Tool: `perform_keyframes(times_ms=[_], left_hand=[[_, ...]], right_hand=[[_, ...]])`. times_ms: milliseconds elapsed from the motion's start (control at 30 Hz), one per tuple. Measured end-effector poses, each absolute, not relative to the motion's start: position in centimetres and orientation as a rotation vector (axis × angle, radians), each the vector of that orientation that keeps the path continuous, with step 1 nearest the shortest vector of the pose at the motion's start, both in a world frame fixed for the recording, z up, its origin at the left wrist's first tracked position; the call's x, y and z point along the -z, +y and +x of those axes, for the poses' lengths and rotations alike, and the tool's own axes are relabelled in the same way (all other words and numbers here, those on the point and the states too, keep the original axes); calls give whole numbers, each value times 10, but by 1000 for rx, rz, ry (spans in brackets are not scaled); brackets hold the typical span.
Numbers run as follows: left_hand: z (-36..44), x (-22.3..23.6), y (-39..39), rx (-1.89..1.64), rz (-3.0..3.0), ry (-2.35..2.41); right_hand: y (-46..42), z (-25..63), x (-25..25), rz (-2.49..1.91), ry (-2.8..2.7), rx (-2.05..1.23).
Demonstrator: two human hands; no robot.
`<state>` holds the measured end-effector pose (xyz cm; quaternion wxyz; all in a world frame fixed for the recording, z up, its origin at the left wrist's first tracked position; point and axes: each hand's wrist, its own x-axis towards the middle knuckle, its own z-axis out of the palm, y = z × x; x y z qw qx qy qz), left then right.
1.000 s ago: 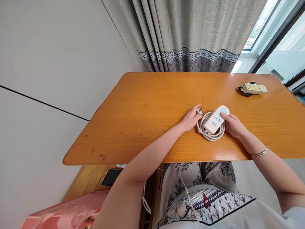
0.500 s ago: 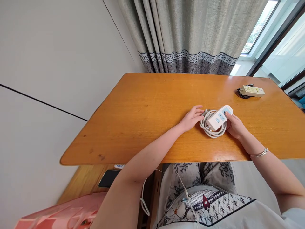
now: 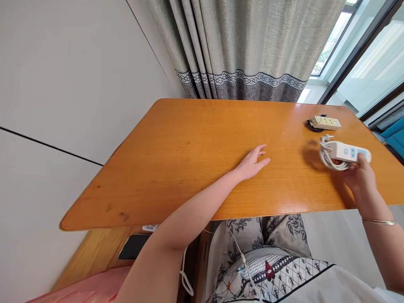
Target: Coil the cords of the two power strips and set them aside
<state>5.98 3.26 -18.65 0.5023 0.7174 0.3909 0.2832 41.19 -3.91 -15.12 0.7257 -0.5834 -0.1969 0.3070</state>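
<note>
A white power strip (image 3: 346, 151) with blue sockets and a coiled white cord hangs just above the orange wooden table (image 3: 202, 139) at the far right. My right hand (image 3: 360, 176) grips its right end from below. My left hand (image 3: 252, 163) rests flat on the table near the middle, fingers stretched out and holding nothing. A second, cream power strip (image 3: 326, 123) with a black cord lies on the table behind the white one, near the back right corner.
A grey curtain (image 3: 246, 46) hangs behind the table, with a window at the right. A white wall runs along the left. A dark phone (image 3: 134, 246) lies on a lower wooden surface at the left, beside something pink.
My right hand has lifted the white power strip with its coiled cord and carried it to the right, toward the cream strip. My left hand let go of the cord and stays flat on the table.
</note>
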Motion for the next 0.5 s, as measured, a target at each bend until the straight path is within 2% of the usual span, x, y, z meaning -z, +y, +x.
perform_keyframes(times_ms=[133, 300, 500], left_hand=[[61, 180, 28, -619, 1880, 969], [58, 181, 30, -597, 2046, 939], [55, 183, 32, -550, 2172, 903]], right_hand=[[-48, 445, 144, -1495, -324, -414], [-42, 464, 150, -1755, -274, -420], [-37, 480, 154, -2045, -625, -324]])
